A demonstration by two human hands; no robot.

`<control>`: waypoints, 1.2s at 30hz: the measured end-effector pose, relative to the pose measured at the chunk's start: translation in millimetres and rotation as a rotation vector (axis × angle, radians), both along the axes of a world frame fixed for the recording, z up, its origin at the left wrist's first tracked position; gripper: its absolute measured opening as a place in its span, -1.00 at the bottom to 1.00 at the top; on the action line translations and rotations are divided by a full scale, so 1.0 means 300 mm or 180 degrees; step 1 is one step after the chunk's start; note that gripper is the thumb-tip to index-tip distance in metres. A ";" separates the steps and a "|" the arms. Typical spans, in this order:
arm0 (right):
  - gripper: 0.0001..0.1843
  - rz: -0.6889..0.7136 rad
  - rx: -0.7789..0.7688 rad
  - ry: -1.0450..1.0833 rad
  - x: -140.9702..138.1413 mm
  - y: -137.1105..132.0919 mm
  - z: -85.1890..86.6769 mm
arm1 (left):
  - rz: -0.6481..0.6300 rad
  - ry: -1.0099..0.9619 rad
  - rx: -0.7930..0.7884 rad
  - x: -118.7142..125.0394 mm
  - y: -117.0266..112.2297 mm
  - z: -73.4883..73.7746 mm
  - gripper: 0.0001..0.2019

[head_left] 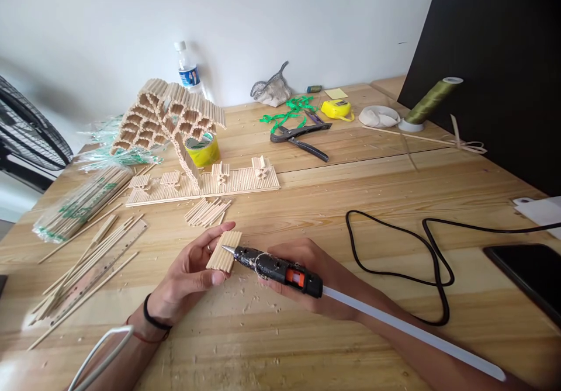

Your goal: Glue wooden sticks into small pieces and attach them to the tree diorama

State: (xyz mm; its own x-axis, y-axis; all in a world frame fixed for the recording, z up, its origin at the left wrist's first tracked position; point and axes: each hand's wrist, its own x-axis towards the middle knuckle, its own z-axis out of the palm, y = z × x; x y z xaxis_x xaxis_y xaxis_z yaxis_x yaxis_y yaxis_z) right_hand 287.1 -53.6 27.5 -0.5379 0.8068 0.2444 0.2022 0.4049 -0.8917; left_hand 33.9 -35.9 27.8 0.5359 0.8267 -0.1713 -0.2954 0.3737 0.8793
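Between the thumb and fingers of my left hand [190, 271] is a small panel of wooden sticks [222, 252] laid side by side. My right hand [302, 262] grips a black hot glue gun [272, 267], its metal tip at the panel's face; I cannot tell whether it touches. A long white glue stick [412, 331] sticks out of the gun's rear. Just beyond my left hand lies a loose pile of short cut sticks [207, 211]. Behind it stands a model tree [169, 116] built of sticks on a long slatted base [241, 182] that carries several small stick pieces.
Long sticks and a ruler [105, 268] lie at left beside a bagged bundle of sticks [83, 201]. A black cord [394, 274] loops at right near a phone [521, 280]. Pliers [302, 137], a yellow tape measure [336, 109], a tape roll [202, 148] and a thread spool [432, 101] stand farther back.
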 end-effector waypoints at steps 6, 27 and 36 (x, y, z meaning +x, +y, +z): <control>-0.79 0.0072 0.0007 -0.0026 0.001 -0.005 0.002 | 0.0052 -0.0026 0.0060 0.001 -0.005 -0.003 -0.36; -0.78 -0.0010 0.0002 -0.0096 0.012 0.005 -0.017 | -0.0018 -0.0096 0.0035 0.000 -0.004 -0.010 -0.34; -0.76 0.0144 -0.0071 -0.0079 0.009 0.000 0.004 | 0.0038 -0.0032 -0.0041 0.000 -0.002 -0.009 -0.32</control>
